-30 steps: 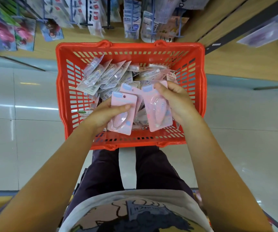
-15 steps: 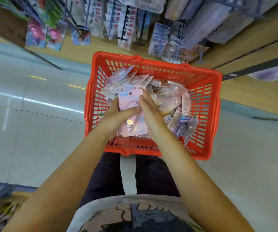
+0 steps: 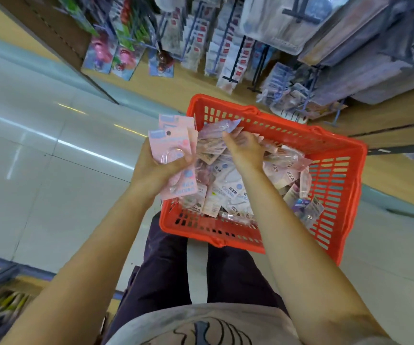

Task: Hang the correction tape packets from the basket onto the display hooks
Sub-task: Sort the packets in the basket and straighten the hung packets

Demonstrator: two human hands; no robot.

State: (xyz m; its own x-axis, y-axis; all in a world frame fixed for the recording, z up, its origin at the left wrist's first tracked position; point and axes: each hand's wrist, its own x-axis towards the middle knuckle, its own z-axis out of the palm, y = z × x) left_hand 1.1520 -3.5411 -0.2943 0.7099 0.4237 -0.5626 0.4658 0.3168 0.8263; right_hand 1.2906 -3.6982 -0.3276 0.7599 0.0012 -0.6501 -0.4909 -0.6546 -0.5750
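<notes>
Pink correction tape packets in the left hand, right hand down in the red basket.

The left hand (image 3: pixel 156 168) grips a small stack of pink correction tape packets (image 3: pixel 173 143) at the basket's left edge, fingers and thumb curled round them, punch holes upward. The right hand (image 3: pixel 244 151) reaches into the red basket (image 3: pixel 335 195), fingers bent down among the loose packets (image 3: pixel 228 190) heaped there; whether it pinches one I cannot tell. The basket sits on the floor before the person's knees. Beyond it, display hooks (image 3: pixel 231 58) carry rows of hanging packets.
</notes>
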